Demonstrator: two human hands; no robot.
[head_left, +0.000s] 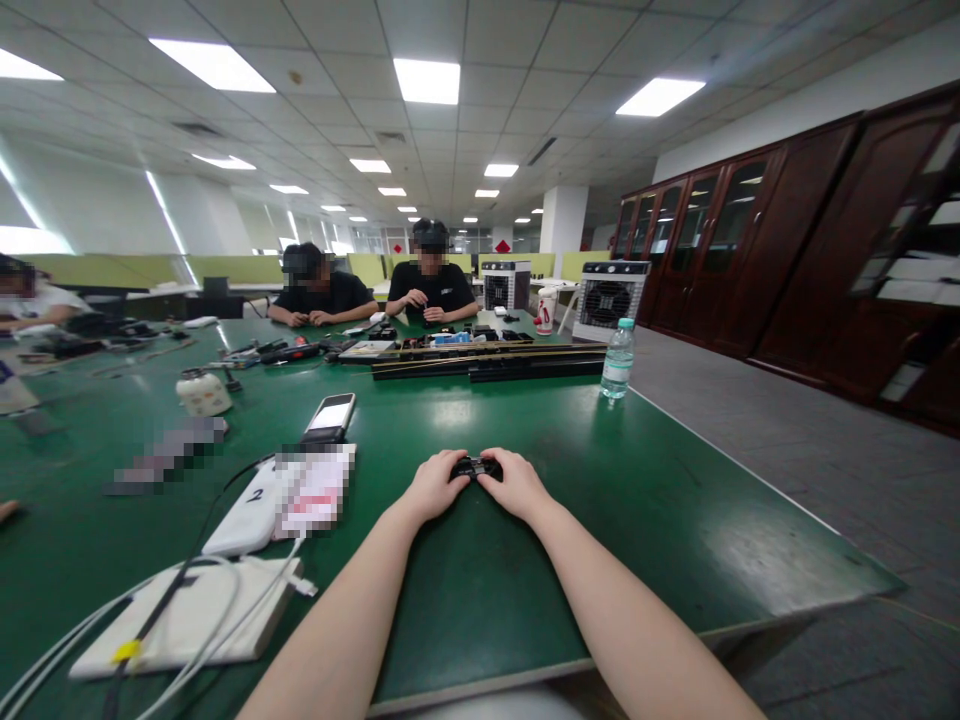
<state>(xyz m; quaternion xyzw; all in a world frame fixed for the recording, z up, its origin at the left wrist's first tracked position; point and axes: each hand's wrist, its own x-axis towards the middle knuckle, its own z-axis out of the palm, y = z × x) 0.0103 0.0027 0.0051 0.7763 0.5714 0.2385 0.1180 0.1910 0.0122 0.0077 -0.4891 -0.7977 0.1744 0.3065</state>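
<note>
A small black object (477, 467) with a shinier grey middle is held low over the green table (630, 470), and its exact kind is too small to make out. My left hand (435, 487) grips its left end, thumb toward me and fingers curled around the far side. The right end is in the grip of my right hand (520, 486) in the same way. Both hands hide much of the object's ends. Whether it touches the tabletop, I cannot tell.
Left of my arms lie a phone (330, 415), a white power bank (244, 510), cables and a white box (180, 625). A water bottle (617, 362) stands near the right edge. Long black bars (540, 364) lie farther back, before two people in dark shirts.
</note>
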